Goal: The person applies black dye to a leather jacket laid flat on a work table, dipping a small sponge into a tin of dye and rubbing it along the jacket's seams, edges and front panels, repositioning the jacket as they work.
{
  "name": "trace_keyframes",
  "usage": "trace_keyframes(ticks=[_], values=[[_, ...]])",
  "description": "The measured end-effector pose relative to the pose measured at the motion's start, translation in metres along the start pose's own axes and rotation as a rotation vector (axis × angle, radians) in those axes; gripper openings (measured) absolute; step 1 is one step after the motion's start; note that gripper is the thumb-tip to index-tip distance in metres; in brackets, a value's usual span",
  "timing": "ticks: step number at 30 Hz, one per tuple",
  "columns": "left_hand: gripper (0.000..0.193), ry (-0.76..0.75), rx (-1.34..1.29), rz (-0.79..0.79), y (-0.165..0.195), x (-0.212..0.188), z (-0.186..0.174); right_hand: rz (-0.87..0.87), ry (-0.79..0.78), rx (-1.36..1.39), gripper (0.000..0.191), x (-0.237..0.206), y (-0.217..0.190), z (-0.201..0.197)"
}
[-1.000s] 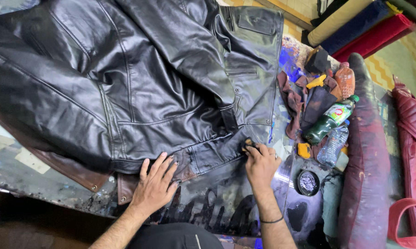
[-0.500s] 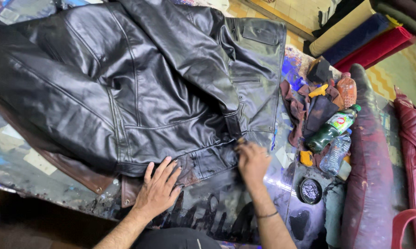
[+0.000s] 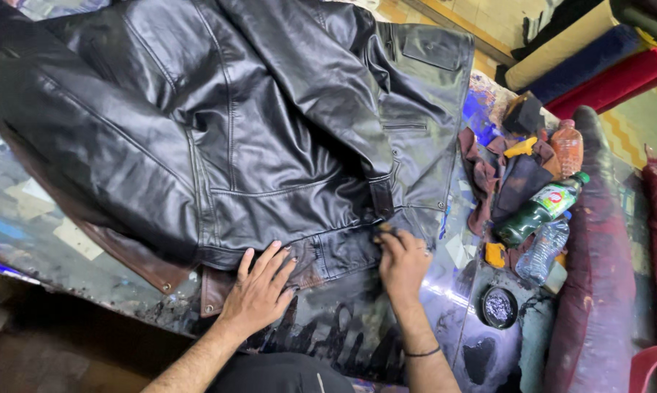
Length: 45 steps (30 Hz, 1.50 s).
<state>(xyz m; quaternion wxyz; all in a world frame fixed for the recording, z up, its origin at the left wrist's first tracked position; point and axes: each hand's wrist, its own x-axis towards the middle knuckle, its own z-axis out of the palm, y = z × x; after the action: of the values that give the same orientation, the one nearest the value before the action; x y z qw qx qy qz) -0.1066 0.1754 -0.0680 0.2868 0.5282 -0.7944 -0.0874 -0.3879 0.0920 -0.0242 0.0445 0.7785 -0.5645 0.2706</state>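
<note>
Here, left hand [image 3: 259, 291] spread flat on black leather jacket [image 3: 234, 131] (right hand [image 3: 401, 263] curled at hem).

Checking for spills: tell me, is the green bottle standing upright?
No, the green bottle lies on its side among rags beside the black leather jacket.

Jacket [image 3: 219, 131] glossy black w/ brown hem. Bottle [image 3: 543, 209] green w/ green cap. Rolls [image 3: 598, 62]: tan, navy, red. Table [image 3: 44, 233] stained grey-blue w/ black smears.

green bottle [image 3: 542, 209] | clear bottle [image 3: 543, 252] | orange bottle [image 3: 567, 147] | round tin [image 3: 499, 307] | fabric rolls [image 3: 598, 54] | rags [image 3: 507, 178]
</note>
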Motion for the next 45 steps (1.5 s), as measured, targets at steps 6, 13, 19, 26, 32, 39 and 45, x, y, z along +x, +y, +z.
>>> trace_keyframes(ticks=[6,13,19,26,32,39,45], values=[[0.061,-0.007,-0.002,-0.004,0.002,0.001,-0.003,-0.28,-0.229,0.153,0.032,-0.003,-0.016,0.004],[0.061,0.053,0.006,0.026,0.004,0.0,-0.008,-0.426,-0.189,0.096,0.038,0.014,-0.035,0.001],[0.061,0.044,0.006,0.016,0.003,0.0,-0.008,-0.254,-0.205,0.169,0.033,0.016,-0.047,0.003],[0.061,-0.015,0.007,-0.005,0.003,-0.001,-0.004,-0.261,-0.373,0.191,0.032,-0.009,-0.02,-0.023],[0.06,-0.002,-0.004,-0.006,0.003,0.0,-0.005,-0.042,-0.224,-0.14,0.029,-0.032,-0.031,-0.031],[0.059,-0.008,-0.004,-0.015,0.005,0.0,-0.005,-0.079,-0.172,0.061,0.033,-0.037,-0.064,-0.004],[0.059,-0.004,0.0,-0.015,0.003,0.003,-0.001,-0.054,-0.109,0.014,0.031,-0.034,-0.062,-0.006]])
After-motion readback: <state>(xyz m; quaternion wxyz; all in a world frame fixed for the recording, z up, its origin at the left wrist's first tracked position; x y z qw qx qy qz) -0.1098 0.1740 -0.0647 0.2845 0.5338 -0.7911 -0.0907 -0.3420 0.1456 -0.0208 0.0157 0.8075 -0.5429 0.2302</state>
